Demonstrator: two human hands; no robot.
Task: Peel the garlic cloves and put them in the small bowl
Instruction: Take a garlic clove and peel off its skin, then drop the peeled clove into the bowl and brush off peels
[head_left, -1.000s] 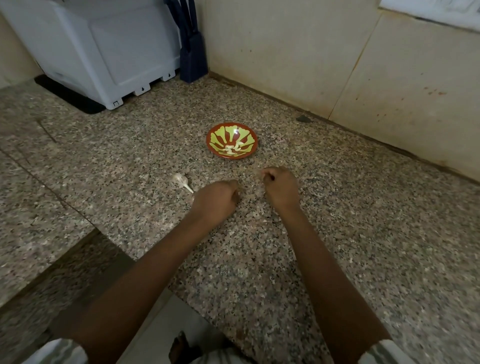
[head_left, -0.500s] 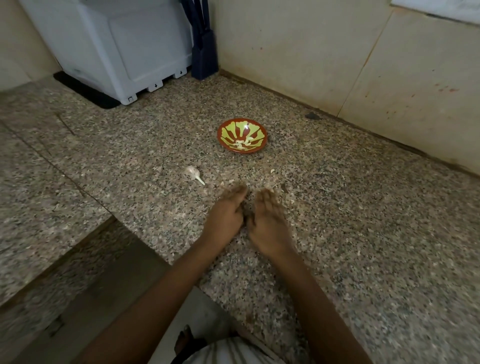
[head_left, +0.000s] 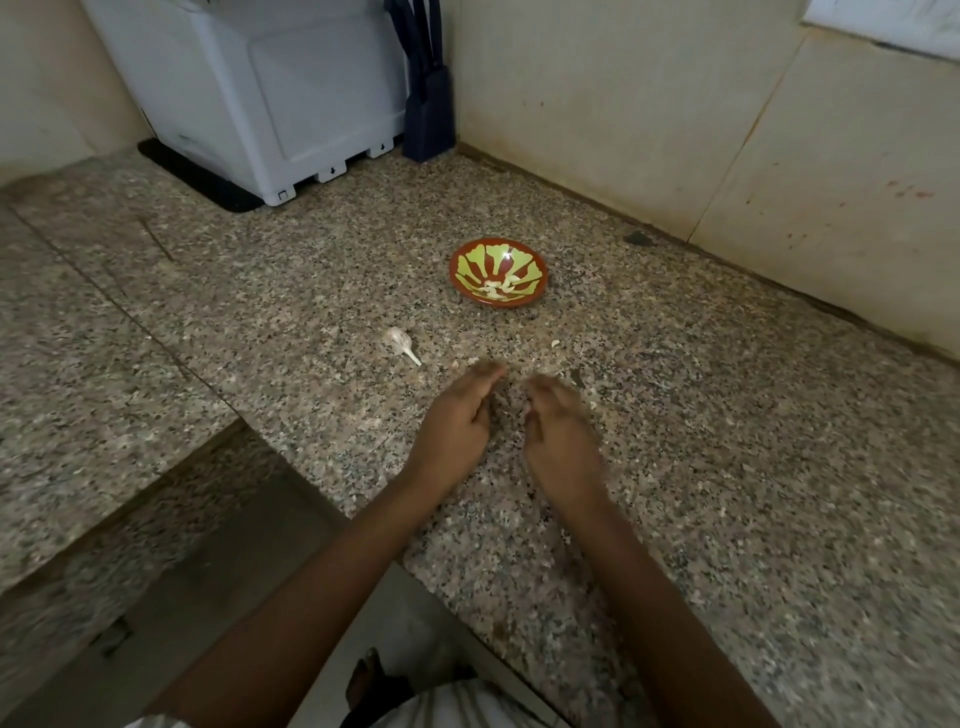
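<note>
Counter (head_left: 514, 338) ahead of the right hand (head_left: 562, 441) runs open to the small bowl (head_left: 497, 303), bar scraps (head_left: 555, 343), possibly peel. A garlic bulb (head_left: 397, 340) lies ahead-left

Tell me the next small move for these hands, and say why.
Probably reach the left hand to the garlic piece lying just beyond and left of it on the counter. Both hands look empty, the right hand blurred; the garlic piece looks unpeeled, and the small bowl already holds peeled cloves.
</note>
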